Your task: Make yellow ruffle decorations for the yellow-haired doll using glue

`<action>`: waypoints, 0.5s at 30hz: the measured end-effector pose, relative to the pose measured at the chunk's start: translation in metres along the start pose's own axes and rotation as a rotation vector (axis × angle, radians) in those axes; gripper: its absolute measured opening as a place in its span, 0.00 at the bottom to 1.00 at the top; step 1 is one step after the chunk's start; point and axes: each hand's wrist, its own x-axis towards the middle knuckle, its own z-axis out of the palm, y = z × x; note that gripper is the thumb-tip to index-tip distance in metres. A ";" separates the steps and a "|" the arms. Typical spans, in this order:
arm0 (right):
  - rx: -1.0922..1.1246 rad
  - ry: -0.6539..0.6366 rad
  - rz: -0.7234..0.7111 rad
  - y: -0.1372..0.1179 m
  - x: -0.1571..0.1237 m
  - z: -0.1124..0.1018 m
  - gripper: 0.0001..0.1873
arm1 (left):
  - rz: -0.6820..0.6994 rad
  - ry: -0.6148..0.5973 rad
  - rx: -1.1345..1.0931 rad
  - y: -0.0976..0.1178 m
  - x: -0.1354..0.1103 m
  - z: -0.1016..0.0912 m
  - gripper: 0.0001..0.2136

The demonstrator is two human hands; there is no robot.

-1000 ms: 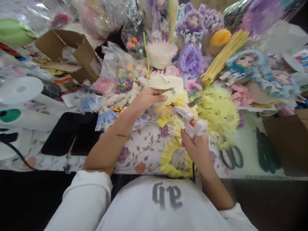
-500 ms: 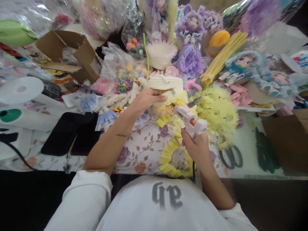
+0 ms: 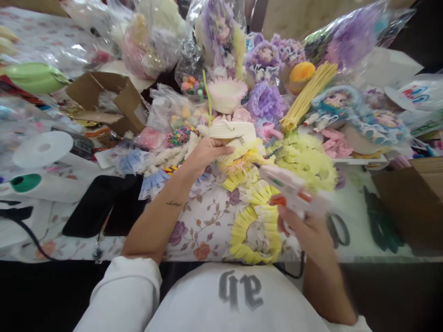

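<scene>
My left hand [image 3: 209,154] is closed on the edge of a cream zippered pouch [image 3: 230,131], its thumb on the front near the zipper pull. Yellow ruffled trim [image 3: 247,154] runs along the pouch's lower side. My right hand [image 3: 304,226] grips a white glue gun [image 3: 292,184] with an orange trigger, blurred by motion, its nozzle towards the pouch but apart from it. Below, a yellow pleated ruffle strip with lace [image 3: 238,235] lies curled on the floral cloth. Right of the pouch is a heap of pale yellow-green frilly fabric [image 3: 304,161].
Two dark phones [image 3: 92,207] lie on the left, near a white spool [image 3: 43,147]. Behind the pouch stand a cream bowl with pink frill [image 3: 226,94], a bundle of yellow sticks [image 3: 308,97] and several dolls. Black-handled scissors [image 3: 341,228] and a cardboard box [image 3: 404,203] are on the right.
My right hand has drawn the glue gun right and down, away from the pouch. My left hand still holds the pouch. The view has tilted slightly up.
</scene>
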 end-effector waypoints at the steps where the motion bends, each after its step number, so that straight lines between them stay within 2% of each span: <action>1: 0.068 0.059 0.011 -0.003 -0.005 -0.011 0.13 | -0.002 0.002 0.000 0.001 0.000 0.000 0.16; 3: 0.128 0.274 0.005 -0.006 -0.011 -0.037 0.12 | -0.016 0.015 0.004 0.001 0.000 0.000 0.17; 5: 0.069 0.528 -0.009 -0.001 -0.009 -0.069 0.12 | -0.030 0.036 0.010 0.001 -0.001 0.000 0.18; 8: -0.131 0.866 -0.056 0.029 0.009 -0.126 0.07 | -0.025 0.053 0.014 0.000 -0.001 -0.001 0.19; 9: -0.167 0.932 -0.021 0.043 0.017 -0.146 0.05 | -0.025 0.050 0.011 -0.001 -0.001 -0.002 0.19; 11: -0.211 1.001 0.166 0.071 0.033 -0.185 0.02 | -0.029 0.044 0.010 -0.001 -0.001 -0.003 0.18; 13: -0.281 1.015 0.361 0.096 0.046 -0.215 0.10 | -0.037 0.041 0.010 0.000 0.000 -0.003 0.18; 14: -0.368 0.914 0.433 0.106 0.052 -0.227 0.16 | -0.039 0.040 0.008 0.000 0.000 -0.004 0.17; 15: -0.489 0.906 0.487 0.114 0.057 -0.235 0.23 | -0.038 0.041 0.006 0.000 0.000 -0.004 0.17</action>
